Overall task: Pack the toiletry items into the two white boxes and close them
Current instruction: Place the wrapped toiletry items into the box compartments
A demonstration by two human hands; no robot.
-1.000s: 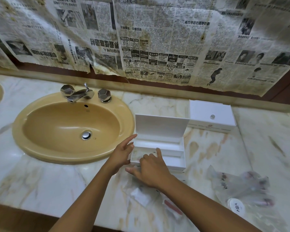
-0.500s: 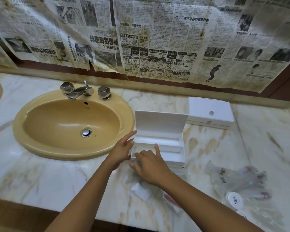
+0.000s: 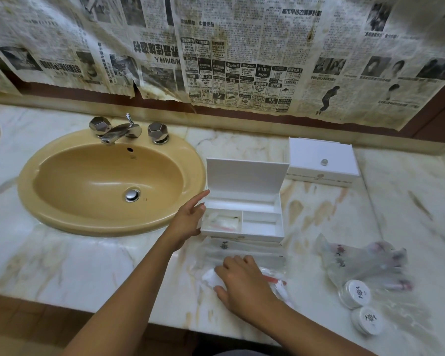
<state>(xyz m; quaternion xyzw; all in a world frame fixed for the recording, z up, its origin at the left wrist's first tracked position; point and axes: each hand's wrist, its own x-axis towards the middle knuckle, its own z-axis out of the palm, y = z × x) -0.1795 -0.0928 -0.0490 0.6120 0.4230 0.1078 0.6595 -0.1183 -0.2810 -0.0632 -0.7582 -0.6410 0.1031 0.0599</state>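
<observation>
Packing stage: early, by judgement; one of two boxes opened and only partly filled
Open white box (image 3: 243,217): sits on the marble counter (image 3: 88,258) just right of the yellow sink (image 3: 108,181); lid raised at the rear, mouth facing up; long axis left to right across the view
Front-left compartment: holds one clear sachet with a pink strip; front-right and rear compartments look bare
Closed white box (image 3: 321,163): farther back and to the right, lid down, small round knob on top; long axis also left to right; untouched, it seems
Left hand (image 3: 190,217): fingers straight, resting against the open box's left wall, steadying it; grips nothing
Right hand (image 3: 242,281): fingers curled down onto a white wrapped packet (image 3: 210,277) in front of the box; whether it is gripped yet cannot be told
Long clear packets (image 3: 242,253): lie just before the box, parallel to its front wall
Unpacked heap (image 3: 365,263): more sachets well to the right; two round white jars (image 3: 355,293) near the counter edge
Left to do: most items, both lids
</observation>
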